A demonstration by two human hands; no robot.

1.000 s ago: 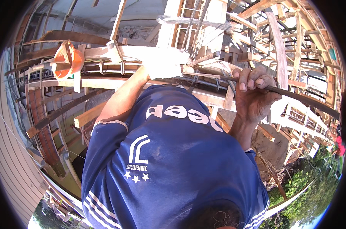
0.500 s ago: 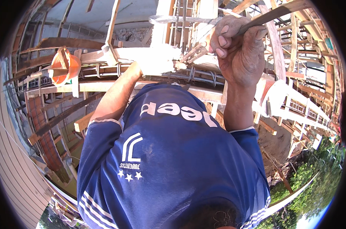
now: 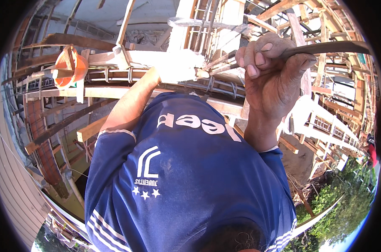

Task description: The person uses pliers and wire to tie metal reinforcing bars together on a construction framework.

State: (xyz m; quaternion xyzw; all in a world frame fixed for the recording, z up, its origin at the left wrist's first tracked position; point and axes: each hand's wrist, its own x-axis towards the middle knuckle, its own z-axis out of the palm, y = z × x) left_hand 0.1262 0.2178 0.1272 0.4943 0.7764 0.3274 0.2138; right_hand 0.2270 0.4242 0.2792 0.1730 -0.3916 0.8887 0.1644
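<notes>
My right hand [image 3: 272, 77] is raised on the right, its fingers wrapped round a long dark bar-shaped tool [image 3: 329, 47] that sticks out to the right. Two thin rods [image 3: 224, 63] lie between my hands; whether they join the tool is hidden. My left hand [image 3: 180, 67], bleached white by sunlight, rests by the steel bars at the middle. Its fingertips are closed close to the rods' near ends, and what they hold cannot be made out. Tied steel reinforcing bars [image 3: 220, 84] run beneath both hands along a wooden formwork board [image 3: 228, 107].
An orange hard hat or bucket-like shell [image 3: 75, 69] hangs among timbers on the left. Upright reinforcing bars [image 3: 205, 25] rise ahead beside a band of clear plastic [image 3: 207, 23]. Wooden props and battens [image 3: 68, 122] cross the left side; more framework stands on the right.
My right hand has moved right and slightly down, and the dark tool has swung lower, closer to level. My left hand has shifted slightly right.
</notes>
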